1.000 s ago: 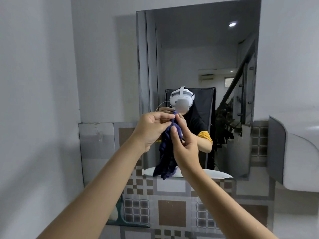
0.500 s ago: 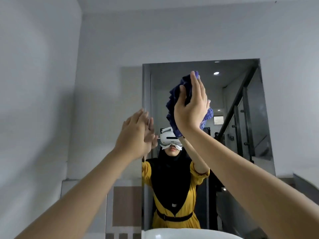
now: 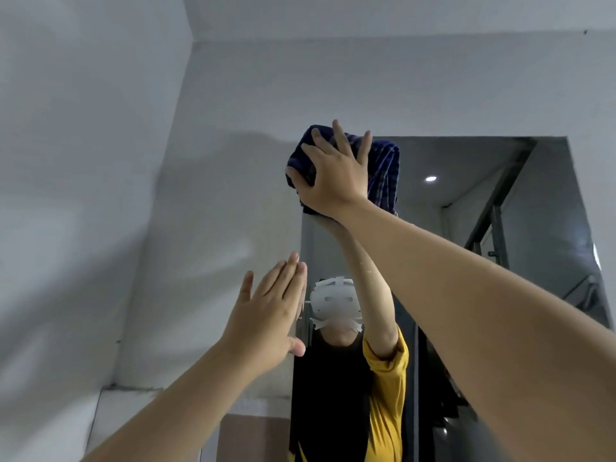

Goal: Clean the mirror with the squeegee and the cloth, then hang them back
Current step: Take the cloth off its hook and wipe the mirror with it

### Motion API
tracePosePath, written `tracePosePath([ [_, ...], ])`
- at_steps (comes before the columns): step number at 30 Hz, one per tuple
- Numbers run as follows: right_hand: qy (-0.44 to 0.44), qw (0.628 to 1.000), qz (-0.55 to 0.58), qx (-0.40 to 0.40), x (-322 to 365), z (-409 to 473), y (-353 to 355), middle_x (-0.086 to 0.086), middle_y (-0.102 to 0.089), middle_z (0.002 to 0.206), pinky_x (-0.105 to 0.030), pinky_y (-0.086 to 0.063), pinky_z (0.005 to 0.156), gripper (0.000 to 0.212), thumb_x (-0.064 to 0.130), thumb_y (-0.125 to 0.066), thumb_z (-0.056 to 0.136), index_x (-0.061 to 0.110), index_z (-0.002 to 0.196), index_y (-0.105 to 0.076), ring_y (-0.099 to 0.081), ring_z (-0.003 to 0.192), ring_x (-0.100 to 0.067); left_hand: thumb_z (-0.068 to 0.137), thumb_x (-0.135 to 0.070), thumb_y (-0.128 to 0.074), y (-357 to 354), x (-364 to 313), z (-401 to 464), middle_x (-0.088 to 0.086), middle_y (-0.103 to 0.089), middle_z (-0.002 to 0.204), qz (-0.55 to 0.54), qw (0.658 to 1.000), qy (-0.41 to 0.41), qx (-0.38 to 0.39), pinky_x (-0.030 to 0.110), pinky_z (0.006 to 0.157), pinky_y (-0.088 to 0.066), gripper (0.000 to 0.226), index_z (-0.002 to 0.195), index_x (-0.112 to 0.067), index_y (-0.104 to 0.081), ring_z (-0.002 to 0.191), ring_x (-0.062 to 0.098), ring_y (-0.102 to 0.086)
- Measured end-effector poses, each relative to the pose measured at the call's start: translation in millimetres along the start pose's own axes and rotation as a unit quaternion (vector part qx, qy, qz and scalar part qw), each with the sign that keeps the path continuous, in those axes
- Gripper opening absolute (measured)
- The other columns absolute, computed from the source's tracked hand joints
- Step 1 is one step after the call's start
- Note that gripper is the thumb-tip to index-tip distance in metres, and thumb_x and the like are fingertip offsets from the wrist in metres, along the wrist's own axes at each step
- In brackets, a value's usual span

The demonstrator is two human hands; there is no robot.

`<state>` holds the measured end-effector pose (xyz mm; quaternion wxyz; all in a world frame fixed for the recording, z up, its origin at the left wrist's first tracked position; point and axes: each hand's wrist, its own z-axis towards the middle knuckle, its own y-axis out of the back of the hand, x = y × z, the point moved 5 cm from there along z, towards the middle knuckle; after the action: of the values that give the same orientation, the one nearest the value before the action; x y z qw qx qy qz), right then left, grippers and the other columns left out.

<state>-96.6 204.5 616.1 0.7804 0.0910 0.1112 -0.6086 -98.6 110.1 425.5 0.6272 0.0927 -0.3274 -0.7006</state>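
Grey bathroom wall [image 3: 100, 161], mirror [image 3: 466, 245] on the right, wipe stage just getting going imo.
Left hand [image 3: 266, 315] is flat, fingers spread, empty, at the mirror's left edge. Right hand [image 3: 333, 175] has the dark blue cloth [image 3: 383, 175] pressed at the mirror's top left corner, bunched w/ long axis roughly vertical. Squeegee not in view, rest of glass + hang-up prob still to do.

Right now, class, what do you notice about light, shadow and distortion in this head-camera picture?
Head view: soft, dim, even light; the mirror reflects one bright ceiling spot; faint arm shadows smear the wall; the wide lens bends wall lines; the right hand on the cloth looks slightly soft.
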Motion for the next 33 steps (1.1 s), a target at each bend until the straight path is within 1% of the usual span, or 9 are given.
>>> tracePosePath([
  [3,0.018,0.998,-0.051,0.030,-3,-2,-3,0.002,-0.026,0.157,-0.056,0.025,0.104,0.066,0.067,-0.032,0.087,0.027,0.140,-0.042,0.003,0.148,-0.030,0.074,-0.062,-0.058,-2,0,1,0.000,0.040,0.140,0.016,1.000,-0.004,-0.001,0.046,0.112,0.008,0.120,0.136,-0.013,0.031,0.132,0.014,0.032],
  [8,0.002,0.993,-0.094,0.067,-23,-8,0,0.007,-0.009,0.161,-0.067,0.020,0.103,0.074,0.074,-0.026,0.084,0.036,0.148,-0.022,0.008,0.147,-0.031,0.072,-0.063,-0.059,0,-2,1,0.005,0.037,0.142,0.046,0.999,-0.008,0.002,0.049,0.113,0.004,0.121,0.142,-0.009,0.023,0.131,0.019,0.032],
  [16,-0.066,0.988,-0.118,0.068,-96,-28,25,0.011,-0.002,0.161,-0.071,0.012,0.103,0.075,0.076,-0.021,0.083,0.040,0.148,-0.016,0.008,0.147,-0.029,0.063,-0.066,-0.063,-1,-3,1,0.006,0.030,0.145,0.061,0.997,-0.004,-0.040,0.045,0.106,0.007,0.128,0.138,-0.007,0.024,0.139,0.022,0.020],
  [18,-0.086,0.986,-0.126,0.067,-118,-34,33,0.011,-0.002,0.161,-0.071,0.011,0.103,0.075,0.077,-0.020,0.083,0.041,0.148,-0.014,0.007,0.147,-0.028,0.060,-0.066,-0.066,-2,-4,2,0.008,0.021,0.150,0.063,0.997,-0.011,-0.038,0.047,0.107,0.003,0.131,0.141,-0.007,0.018,0.138,0.022,0.016],
  [21,-0.119,0.981,-0.135,0.067,-156,-45,46,0.012,0.000,0.161,-0.072,0.011,0.103,0.076,0.078,-0.018,0.082,0.042,0.148,-0.012,0.008,0.148,-0.026,0.042,-0.068,-0.073,1,-4,3,0.016,-0.012,0.154,0.086,0.995,0.006,-0.044,0.053,0.105,-0.017,0.139,0.144,-0.003,-0.006,0.140,0.026,-0.009],
  [25,-0.167,0.974,-0.138,0.064,-207,-64,67,0.013,0.001,0.161,-0.072,0.010,0.104,0.076,0.078,-0.018,0.082,0.042,0.149,-0.010,0.008,0.148,-0.024,0.066,-0.064,-0.062,-1,-8,2,0.004,0.032,0.144,0.059,0.998,0.019,-0.002,0.047,0.112,0.004,0.126,0.135,-0.008,0.028,0.131,0.016,0.028],
  [27,-0.188,0.970,-0.139,0.061,-229,-73,77,0.013,0.000,0.161,-0.072,0.008,0.105,0.076,0.077,-0.018,0.082,0.042,0.149,-0.011,0.007,0.148,-0.024,0.069,-0.069,-0.053,-4,-6,2,0.003,0.035,0.144,0.069,0.997,0.031,0.005,0.046,0.113,0.006,0.121,0.131,-0.010,0.032,0.131,0.015,0.030],
  [30,-0.224,0.963,-0.142,0.056,-254,-87,89,0.012,-0.001,0.161,-0.072,0.008,0.105,0.075,0.076,-0.019,0.082,0.042,0.148,-0.012,0.006,0.148,-0.024,0.064,-0.083,-0.028,0,-9,1,0.003,0.024,0.152,0.023,0.998,0.042,-0.033,0.045,0.111,0.006,0.115,0.134,-0.009,0.026,0.138,0.015,0.021],
  [33,-0.278,0.951,-0.127,0.045,-267,-101,95,0.011,-0.002,0.161,-0.073,0.006,0.104,0.072,0.073,-0.023,0.083,0.041,0.147,-0.015,0.004,0.148,-0.025,0.073,-0.067,-0.051,-2,-12,-1,0.000,0.039,0.143,0.051,0.997,0.056,0.018,0.044,0.112,0.009,0.119,0.126,-0.011,0.039,0.136,0.016,0.029],
])
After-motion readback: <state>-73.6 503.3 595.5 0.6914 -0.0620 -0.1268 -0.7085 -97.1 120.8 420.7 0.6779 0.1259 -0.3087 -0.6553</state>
